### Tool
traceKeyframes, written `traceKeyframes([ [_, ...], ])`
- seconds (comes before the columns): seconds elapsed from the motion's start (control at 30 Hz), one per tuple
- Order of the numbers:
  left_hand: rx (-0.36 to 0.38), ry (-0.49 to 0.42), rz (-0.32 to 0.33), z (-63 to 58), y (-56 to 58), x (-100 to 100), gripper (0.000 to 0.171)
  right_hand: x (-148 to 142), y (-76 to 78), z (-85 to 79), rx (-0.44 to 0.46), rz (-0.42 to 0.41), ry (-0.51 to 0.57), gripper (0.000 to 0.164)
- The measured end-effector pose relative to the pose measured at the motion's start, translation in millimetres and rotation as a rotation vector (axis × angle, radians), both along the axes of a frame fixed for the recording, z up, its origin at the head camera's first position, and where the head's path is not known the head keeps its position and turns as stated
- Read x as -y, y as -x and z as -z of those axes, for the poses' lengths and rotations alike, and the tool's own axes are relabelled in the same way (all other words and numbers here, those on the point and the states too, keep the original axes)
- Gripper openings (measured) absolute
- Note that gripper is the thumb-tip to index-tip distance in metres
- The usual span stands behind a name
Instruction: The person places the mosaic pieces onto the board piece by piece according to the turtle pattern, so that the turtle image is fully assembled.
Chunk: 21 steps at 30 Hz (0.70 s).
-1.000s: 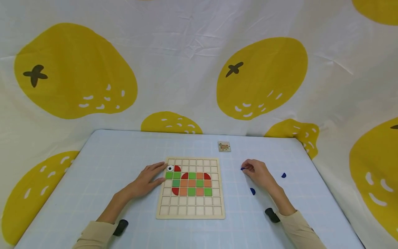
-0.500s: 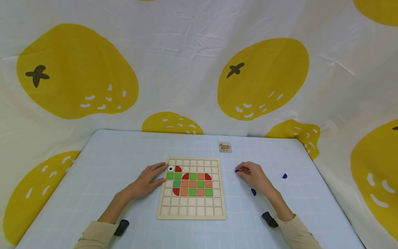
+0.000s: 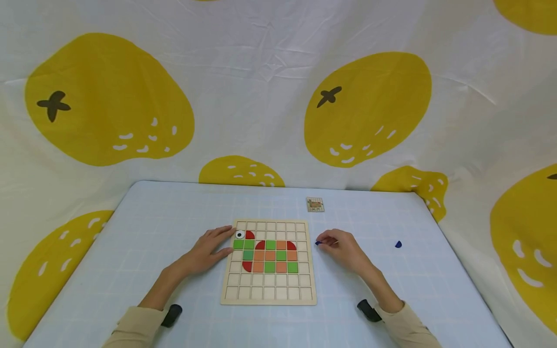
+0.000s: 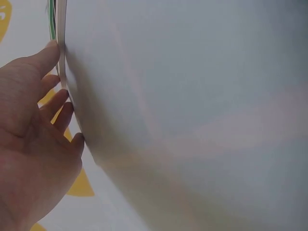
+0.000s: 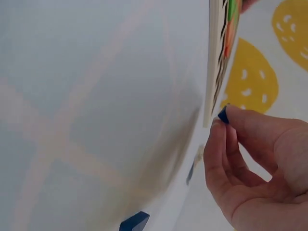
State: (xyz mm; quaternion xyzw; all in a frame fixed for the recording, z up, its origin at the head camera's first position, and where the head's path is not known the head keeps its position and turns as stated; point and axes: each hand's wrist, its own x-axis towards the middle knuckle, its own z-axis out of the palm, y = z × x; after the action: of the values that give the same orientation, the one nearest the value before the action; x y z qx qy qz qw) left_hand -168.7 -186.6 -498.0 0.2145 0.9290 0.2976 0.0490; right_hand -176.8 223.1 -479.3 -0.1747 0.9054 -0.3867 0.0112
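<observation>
A wooden grid board (image 3: 269,293) lies mid-table, bearing green and orange square tiles, red quarter-round tiles and a white eye tile (image 3: 240,235). My left hand (image 3: 206,252) touches the board's left edge, fingers extended; the left wrist view shows its fingertips against the rim. Thumb and fingers of my right hand (image 3: 343,249) pinch a small dark blue tile (image 5: 223,115) just beyond the board's right edge. Much of that tile is covered by the fingertips. Farther right, another blue quarter-round tile (image 3: 398,244) lies on the table.
Behind the board's right corner lies a small picture card (image 3: 315,204). A cloth with yellow fruit (image 3: 367,110) hangs behind the pale blue table (image 3: 183,203). Low in the right wrist view sits a loose blue tile (image 5: 134,221).
My right hand has moved left to the board's right side, carrying the pinched blue tile. Its arm now covers the nearer loose blue tile in the head view. My left hand stays put.
</observation>
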Motion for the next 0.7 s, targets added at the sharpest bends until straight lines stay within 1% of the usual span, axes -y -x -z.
traceKeyframes([
  [0.17, 0.002, 0.007, -0.010, 0.0, 0.1, 1, 0.060, 10, -2.8, 0.2, 0.007, -0.044, 0.012, 0.012],
  [0.47, 0.004, -0.009, -0.010, 0.3, 0.3, 1, 0.060, 23, -7.4, 3.0, 0.055, -0.082, 0.038, 0.012],
  [0.7, 0.011, -0.009, -0.014, -0.4, -0.7, 0, 0.060, 29, -8.6, 5.9, 0.060, -0.137, 0.047, 0.010],
])
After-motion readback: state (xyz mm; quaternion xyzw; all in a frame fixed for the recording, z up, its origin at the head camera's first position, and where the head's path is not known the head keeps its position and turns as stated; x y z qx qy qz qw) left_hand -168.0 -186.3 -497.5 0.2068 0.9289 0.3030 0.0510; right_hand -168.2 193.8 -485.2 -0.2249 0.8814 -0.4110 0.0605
